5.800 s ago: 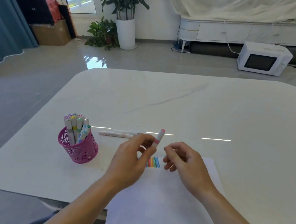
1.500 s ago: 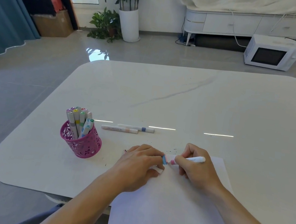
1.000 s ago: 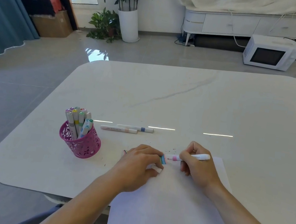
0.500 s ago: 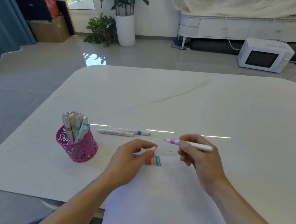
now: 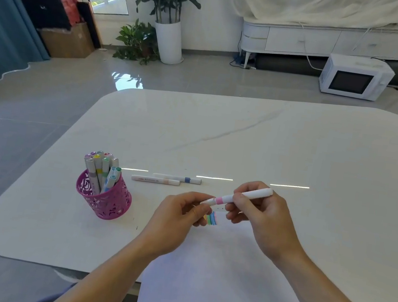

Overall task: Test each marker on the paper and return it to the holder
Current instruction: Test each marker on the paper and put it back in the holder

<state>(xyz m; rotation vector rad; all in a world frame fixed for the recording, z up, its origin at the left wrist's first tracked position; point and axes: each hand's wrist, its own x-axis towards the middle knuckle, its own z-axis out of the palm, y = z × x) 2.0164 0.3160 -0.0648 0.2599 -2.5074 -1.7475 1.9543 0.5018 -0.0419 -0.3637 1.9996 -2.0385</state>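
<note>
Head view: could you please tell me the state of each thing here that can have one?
Pink-banded marker: held off the paper, cap at its tip, seating unclear.
Right hand: grips the marker's barrel.
Left hand: pinches the cap end.
Pink holder: upright, holding markers.
Two loose markers: lying side by side on the table.
Paper: flat, colour strokes on it.
Microwave: door shut.

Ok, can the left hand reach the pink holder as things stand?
Probably yes: bare table lies between the left hand and the holder, and the two loose markers lie farther back. But its fingers are pinching the end of the marker.
</note>
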